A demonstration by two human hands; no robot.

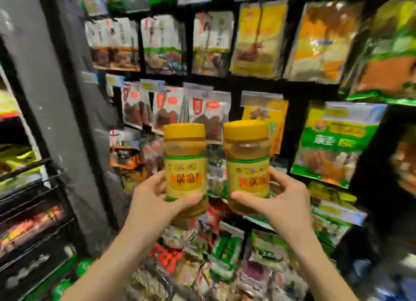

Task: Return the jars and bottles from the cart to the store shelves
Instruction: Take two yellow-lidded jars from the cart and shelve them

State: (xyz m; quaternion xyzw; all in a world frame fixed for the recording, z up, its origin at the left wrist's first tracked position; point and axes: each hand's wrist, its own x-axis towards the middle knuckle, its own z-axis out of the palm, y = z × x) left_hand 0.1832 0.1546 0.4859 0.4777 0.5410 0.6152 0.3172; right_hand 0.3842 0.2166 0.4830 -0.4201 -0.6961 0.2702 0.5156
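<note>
Before the shelves (254, 79), the left hand (153, 202) gripped the left jar (185, 163), the right hand (287, 202) the right jar (247, 163); red label words were too blurry.

Grey pillar (54, 93) left; hanging food packets (324, 42) (blurry).

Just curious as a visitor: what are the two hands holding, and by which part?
The left hand grips the left jar round its lower body; the right hand grips the right jar likewise.

Packets (211, 44) fill every shelf (258, 80) ahead — grey pillar (51, 98) blocks the left.
</note>
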